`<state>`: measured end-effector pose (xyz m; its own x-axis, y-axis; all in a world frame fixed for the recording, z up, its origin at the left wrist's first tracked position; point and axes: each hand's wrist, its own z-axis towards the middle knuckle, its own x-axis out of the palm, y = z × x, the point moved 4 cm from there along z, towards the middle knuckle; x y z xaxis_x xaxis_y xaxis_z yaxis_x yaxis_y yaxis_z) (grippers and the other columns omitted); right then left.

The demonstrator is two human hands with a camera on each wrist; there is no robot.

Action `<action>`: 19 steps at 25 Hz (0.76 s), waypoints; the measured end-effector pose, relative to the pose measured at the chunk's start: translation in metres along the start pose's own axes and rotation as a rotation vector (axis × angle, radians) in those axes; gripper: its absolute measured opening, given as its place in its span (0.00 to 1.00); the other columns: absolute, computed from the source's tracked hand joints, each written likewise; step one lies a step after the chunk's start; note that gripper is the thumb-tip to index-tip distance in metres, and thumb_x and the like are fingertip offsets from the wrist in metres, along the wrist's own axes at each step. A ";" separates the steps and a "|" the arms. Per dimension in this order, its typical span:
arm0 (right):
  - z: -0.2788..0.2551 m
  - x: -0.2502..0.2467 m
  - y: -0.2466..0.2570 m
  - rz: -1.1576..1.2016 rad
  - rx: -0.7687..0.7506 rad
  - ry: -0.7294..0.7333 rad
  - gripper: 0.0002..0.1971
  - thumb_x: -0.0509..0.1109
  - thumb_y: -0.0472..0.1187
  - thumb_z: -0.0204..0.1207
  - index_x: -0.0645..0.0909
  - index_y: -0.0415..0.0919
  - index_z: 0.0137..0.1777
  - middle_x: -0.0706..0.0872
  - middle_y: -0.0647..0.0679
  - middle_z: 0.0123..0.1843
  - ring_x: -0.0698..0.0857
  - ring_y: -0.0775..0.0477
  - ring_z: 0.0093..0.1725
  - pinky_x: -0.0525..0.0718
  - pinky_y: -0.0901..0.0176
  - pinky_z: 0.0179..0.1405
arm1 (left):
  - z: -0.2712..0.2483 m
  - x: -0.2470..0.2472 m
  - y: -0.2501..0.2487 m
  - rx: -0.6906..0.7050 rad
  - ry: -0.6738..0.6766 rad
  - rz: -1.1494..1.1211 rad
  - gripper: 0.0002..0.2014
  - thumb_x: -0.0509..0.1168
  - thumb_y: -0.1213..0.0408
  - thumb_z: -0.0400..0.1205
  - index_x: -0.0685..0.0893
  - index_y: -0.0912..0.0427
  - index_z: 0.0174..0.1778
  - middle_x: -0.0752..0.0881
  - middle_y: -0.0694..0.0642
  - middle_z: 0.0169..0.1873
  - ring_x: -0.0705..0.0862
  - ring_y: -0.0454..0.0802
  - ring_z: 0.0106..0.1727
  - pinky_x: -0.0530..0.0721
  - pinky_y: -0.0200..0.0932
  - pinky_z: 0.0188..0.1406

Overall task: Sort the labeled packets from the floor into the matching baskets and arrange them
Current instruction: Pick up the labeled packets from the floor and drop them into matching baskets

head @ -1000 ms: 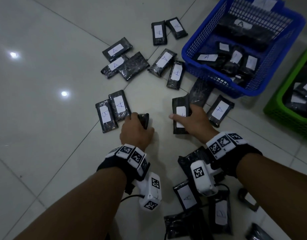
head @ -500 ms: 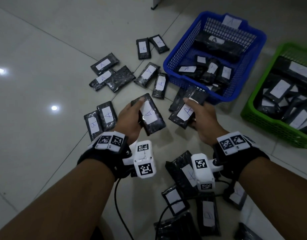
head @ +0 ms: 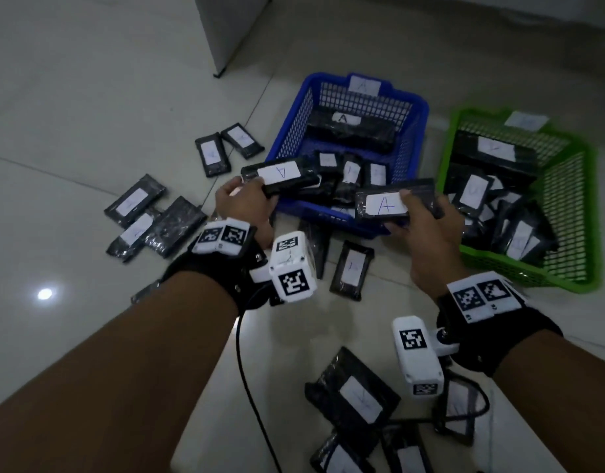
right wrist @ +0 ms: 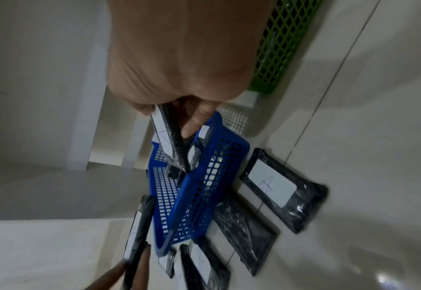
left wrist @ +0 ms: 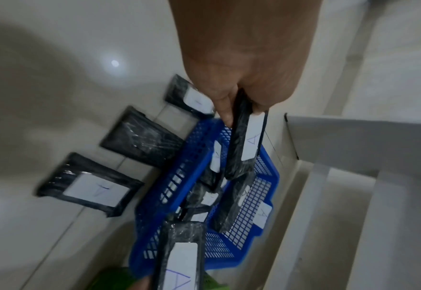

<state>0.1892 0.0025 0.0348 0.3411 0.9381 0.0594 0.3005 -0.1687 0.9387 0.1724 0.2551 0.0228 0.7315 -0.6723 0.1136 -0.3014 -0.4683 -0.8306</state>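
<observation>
My left hand [head: 241, 203] grips a black packet labelled A [head: 280, 175] by its end, above the near left corner of the blue basket [head: 420, 107]; the left wrist view shows that packet [left wrist: 248, 137] pinched between thumb and fingers. The right hand [head: 420, 220] holds another black packet labelled A [head: 393, 203] over the blue basket's near rim, also seen edge-on as the right packet [right wrist: 167, 141]. The blue basket carries an A tag and holds several A packets. A green basket [head: 567, 206] to its right holds several packets too.
Several black packets lie on the pale tiled floor: a group at the left [head: 151, 216], two behind [head: 226, 148], one [head: 350, 269] in front of the blue basket, more near my wrists [head: 354, 397]. A white cabinet [head: 229, 29] stands at the back. A black cable [head: 250, 387] trails from the left wrist.
Both hands picked a packet off the floor, lifted it and carried it forward to the blue basket. The head view has tilted up, bringing both baskets fully in view.
</observation>
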 end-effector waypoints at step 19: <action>0.057 0.086 -0.018 -0.393 -0.132 -0.122 0.21 0.63 0.40 0.82 0.74 0.36 0.74 0.83 0.42 0.67 0.82 0.49 0.56 0.79 0.59 0.57 | 0.045 -0.002 -0.011 0.925 0.133 1.178 0.21 0.66 0.54 0.80 0.81 0.58 0.68 0.81 0.63 0.61 0.80 0.63 0.62 0.82 0.55 0.54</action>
<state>0.2637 0.0687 0.0040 0.3292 0.8793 -0.3442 0.3149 0.2414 0.9179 0.2016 0.2877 0.0075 0.2774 -0.4654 -0.8405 -0.1416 0.8455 -0.5149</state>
